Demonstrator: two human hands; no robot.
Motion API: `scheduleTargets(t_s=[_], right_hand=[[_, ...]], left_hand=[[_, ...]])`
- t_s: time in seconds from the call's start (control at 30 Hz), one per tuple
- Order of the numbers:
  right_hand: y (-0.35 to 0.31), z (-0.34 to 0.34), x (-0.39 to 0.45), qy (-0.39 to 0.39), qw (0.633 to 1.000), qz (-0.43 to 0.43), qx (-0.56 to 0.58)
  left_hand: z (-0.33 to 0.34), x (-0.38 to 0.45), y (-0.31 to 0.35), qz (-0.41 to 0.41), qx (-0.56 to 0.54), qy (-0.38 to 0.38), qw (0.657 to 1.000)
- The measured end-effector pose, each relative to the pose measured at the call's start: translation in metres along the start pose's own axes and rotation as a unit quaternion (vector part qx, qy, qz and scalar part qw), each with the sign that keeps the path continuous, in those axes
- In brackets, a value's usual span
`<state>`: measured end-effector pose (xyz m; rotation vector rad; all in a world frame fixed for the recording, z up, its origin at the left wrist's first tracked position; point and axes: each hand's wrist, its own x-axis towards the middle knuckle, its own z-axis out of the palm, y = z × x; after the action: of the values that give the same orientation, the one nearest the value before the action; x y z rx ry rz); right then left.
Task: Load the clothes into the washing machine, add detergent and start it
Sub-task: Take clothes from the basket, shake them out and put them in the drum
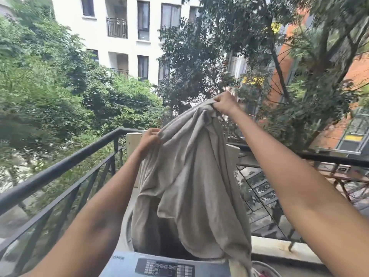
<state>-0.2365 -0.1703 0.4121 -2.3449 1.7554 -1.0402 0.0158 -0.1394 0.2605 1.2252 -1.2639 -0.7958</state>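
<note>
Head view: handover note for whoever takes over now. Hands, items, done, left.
Left hand pinches one upper edge of the beige garment; right hand grips its other top end, higher up.
The garment hangs spread over the open drum of the top-load washing machine, lid raised behind it; its lower right corner drapes past the machine's front edge.
A basket rim shows at bottom right, contents unclear.
Done: lid open, garment lifted over the drum.
Left: drop it in, load any remaining clothes, add detergent, close the lid, start at the control panel. No detergent in view.
</note>
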Motion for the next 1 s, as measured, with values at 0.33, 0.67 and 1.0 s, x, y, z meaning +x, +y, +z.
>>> scheduleTargets(t_s=[0.33, 0.67, 1.0], right_hand=[[-0.001, 0.07, -0.019, -0.143, 0.99, -0.009, 0.011], [0.098, 0.133, -0.103, -0.297, 0.955, -0.011, -0.018], [0.058, 0.047, -0.066, -0.169, 0.979, 0.031, 0.111]], left_hand=[[0.061, 0.013, 0.038, 0.089, 0.152, -0.088, 0.98], [0.041, 0.03, 0.041, 0.058, 0.049, 0.185, 0.98], [0.013, 0.02, 0.02, 0.042, 0.227, 0.1, 0.968]])
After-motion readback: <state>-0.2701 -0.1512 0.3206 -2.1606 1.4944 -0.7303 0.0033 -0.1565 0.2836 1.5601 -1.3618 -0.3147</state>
